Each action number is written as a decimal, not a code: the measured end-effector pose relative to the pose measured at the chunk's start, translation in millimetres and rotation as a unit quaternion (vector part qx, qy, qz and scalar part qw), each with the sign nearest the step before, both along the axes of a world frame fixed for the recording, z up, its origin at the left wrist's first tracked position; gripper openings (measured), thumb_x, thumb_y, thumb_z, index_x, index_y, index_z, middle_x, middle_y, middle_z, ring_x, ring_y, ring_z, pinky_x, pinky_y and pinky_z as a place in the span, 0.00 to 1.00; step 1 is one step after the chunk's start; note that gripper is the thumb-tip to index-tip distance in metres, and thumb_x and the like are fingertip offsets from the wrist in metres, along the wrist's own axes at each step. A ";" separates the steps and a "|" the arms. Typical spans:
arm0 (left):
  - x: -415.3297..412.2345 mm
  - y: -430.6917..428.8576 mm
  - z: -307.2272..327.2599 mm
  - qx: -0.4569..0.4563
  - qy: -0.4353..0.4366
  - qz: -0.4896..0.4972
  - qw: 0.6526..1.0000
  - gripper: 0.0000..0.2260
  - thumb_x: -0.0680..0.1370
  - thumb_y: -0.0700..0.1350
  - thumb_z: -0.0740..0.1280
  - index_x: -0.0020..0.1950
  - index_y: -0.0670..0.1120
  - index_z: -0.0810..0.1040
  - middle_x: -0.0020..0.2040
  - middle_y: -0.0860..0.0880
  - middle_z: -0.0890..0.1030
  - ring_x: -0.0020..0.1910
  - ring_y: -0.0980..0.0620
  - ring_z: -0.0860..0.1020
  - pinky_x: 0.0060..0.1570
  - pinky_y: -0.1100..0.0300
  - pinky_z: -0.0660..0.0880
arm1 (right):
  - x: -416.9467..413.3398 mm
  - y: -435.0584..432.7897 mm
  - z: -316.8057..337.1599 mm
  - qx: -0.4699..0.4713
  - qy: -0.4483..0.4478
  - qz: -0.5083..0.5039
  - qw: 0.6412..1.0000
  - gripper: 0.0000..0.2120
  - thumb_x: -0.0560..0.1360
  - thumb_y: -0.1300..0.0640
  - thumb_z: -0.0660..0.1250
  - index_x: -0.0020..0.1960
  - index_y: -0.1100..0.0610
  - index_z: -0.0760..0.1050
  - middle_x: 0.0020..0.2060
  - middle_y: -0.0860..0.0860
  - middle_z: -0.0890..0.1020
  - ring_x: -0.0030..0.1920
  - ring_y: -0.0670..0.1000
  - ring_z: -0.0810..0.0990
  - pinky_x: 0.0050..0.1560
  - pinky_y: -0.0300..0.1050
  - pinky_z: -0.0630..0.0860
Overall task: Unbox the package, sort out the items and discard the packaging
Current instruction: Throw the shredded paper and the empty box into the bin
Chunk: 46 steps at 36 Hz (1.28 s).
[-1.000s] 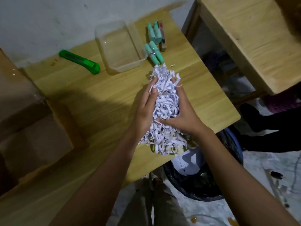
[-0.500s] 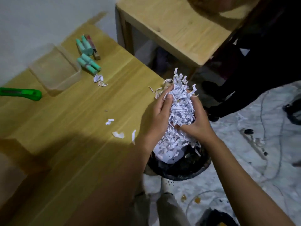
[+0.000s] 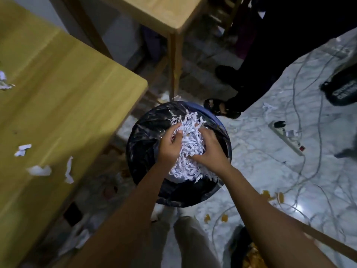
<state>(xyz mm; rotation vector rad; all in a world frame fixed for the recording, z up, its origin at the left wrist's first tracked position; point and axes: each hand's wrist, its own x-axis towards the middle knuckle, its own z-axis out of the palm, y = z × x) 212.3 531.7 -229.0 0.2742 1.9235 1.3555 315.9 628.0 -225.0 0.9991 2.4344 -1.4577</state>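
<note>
A bundle of white shredded paper (image 3: 190, 146) is pressed between my two hands over a round bin lined with a black bag (image 3: 143, 144) on the floor. My left hand (image 3: 170, 147) cups the bundle's left side and my right hand (image 3: 209, 149) clamps its right side. More shreds hang below my hands inside the bin. A few loose paper scraps (image 3: 39, 170) lie on the wooden table (image 3: 63, 89) at the left.
A second wooden table (image 3: 164, 10) stands behind the bin, its leg close to the rim. A person's dark-clothed leg and sandalled foot (image 3: 222, 108) stand just right of the bin. Cables and a power strip (image 3: 287, 138) lie on the marble floor.
Both hands have carried the shredded paper off the table's edge and down into the bin's mouth. The view has swung right, so the tray, cutter and green items are out of sight.
</note>
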 end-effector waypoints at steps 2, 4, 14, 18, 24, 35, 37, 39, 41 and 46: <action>-2.8 -6.5 -14.7 -0.036 0.040 -0.010 0.998 0.14 0.80 0.39 0.60 0.65 0.40 0.72 0.53 0.49 0.78 0.47 0.67 0.75 0.43 0.76 0.69 | -1.0 -0.3 -12.0 -0.010 -0.012 0.005 1.000 0.41 0.68 0.58 0.74 0.74 0.54 0.55 0.70 0.54 0.62 0.65 0.45 0.62 0.58 0.32 0.58; -5.8 -12.4 -25.7 -0.080 0.079 -0.036 0.993 0.14 0.79 0.39 0.61 0.65 0.40 0.72 0.60 0.44 0.76 0.56 0.57 0.74 0.49 0.74 0.64 | -1.3 -2.0 -21.3 -0.015 -0.027 0.007 0.999 0.39 0.69 0.58 0.73 0.74 0.52 0.57 0.70 0.53 0.62 0.67 0.49 0.64 0.58 0.33 0.58; -12.8 -25.3 -34.2 -0.170 0.147 -0.133 0.965 0.14 0.78 0.39 0.62 0.62 0.38 0.74 0.62 0.40 0.75 0.62 0.44 0.72 0.62 0.59 0.66 | -1.2 -6.0 -26.7 0.016 -0.043 0.000 0.999 0.30 0.72 0.60 0.70 0.72 0.55 0.64 0.69 0.55 0.68 0.68 0.54 0.67 0.64 0.38 0.61; -14.6 -28.0 -16.7 -0.173 0.166 -0.161 0.957 0.15 0.79 0.42 0.61 0.64 0.39 0.73 0.64 0.41 0.74 0.63 0.43 0.72 0.63 0.53 0.69 | -3.7 -6.7 -8.6 0.030 -0.039 -0.008 0.999 0.29 0.72 0.61 0.69 0.71 0.57 0.65 0.67 0.56 0.71 0.67 0.54 0.69 0.61 0.34 0.61; -18.3 -28.5 34.8 -0.155 0.215 -0.167 0.950 0.16 0.80 0.44 0.58 0.67 0.41 0.70 0.67 0.44 0.71 0.65 0.46 0.70 0.64 0.54 0.67 | -9.2 -5.0 35.7 0.060 -0.019 -0.011 0.998 0.26 0.72 0.61 0.68 0.69 0.59 0.67 0.66 0.56 0.73 0.66 0.54 0.71 0.61 0.34 0.61; -61.4 -97.1 168.3 -0.075 0.382 -0.010 0.921 0.16 0.81 0.50 0.55 0.65 0.45 0.72 0.64 0.49 0.74 0.64 0.52 0.70 0.62 0.59 0.65 | -71.3 -45.2 161.9 0.123 0.120 0.016 0.985 0.19 0.75 0.61 0.64 0.66 0.58 0.71 0.61 0.54 0.76 0.62 0.52 0.73 0.61 0.38 0.66; -77.6 -130.6 173.4 -0.099 0.390 0.054 0.914 0.17 0.80 0.50 0.54 0.64 0.45 0.72 0.63 0.48 0.75 0.64 0.51 0.70 0.61 0.59 0.65 | -86.4 -68.6 173.8 0.115 0.134 0.051 0.983 0.18 0.77 0.59 0.63 0.67 0.58 0.70 0.62 0.54 0.75 0.64 0.52 0.72 0.63 0.40 0.66; -94.5 -166.8 172.2 -0.133 0.391 0.109 0.904 0.17 0.80 0.50 0.54 0.63 0.44 0.72 0.61 0.46 0.76 0.62 0.49 0.71 0.60 0.59 0.66 | -100.5 -96.3 177.1 0.099 0.142 0.095 0.980 0.19 0.78 0.58 0.62 0.68 0.57 0.68 0.65 0.53 0.72 0.65 0.52 0.70 0.66 0.46 0.68; -110.6 -203.3 164.5 -0.170 0.380 0.150 0.897 0.16 0.79 0.49 0.54 0.62 0.43 0.73 0.61 0.44 0.76 0.62 0.46 0.72 0.60 0.57 0.67 | -111.9 -126.5 171.9 0.089 0.136 0.155 0.975 0.22 0.78 0.55 0.60 0.71 0.56 0.63 0.68 0.52 0.68 0.69 0.51 0.65 0.69 0.47 0.65; -133.3 -271.9 136.5 -0.267 0.335 0.221 0.876 0.17 0.80 0.46 0.57 0.66 0.39 0.72 0.69 0.38 0.69 0.70 0.41 0.65 0.71 0.49 0.61 | -131.4 -191.0 141.9 0.164 0.122 0.277 0.939 0.33 0.78 0.42 0.52 0.75 0.58 0.49 0.76 0.57 0.53 0.76 0.55 0.48 0.76 0.51 0.53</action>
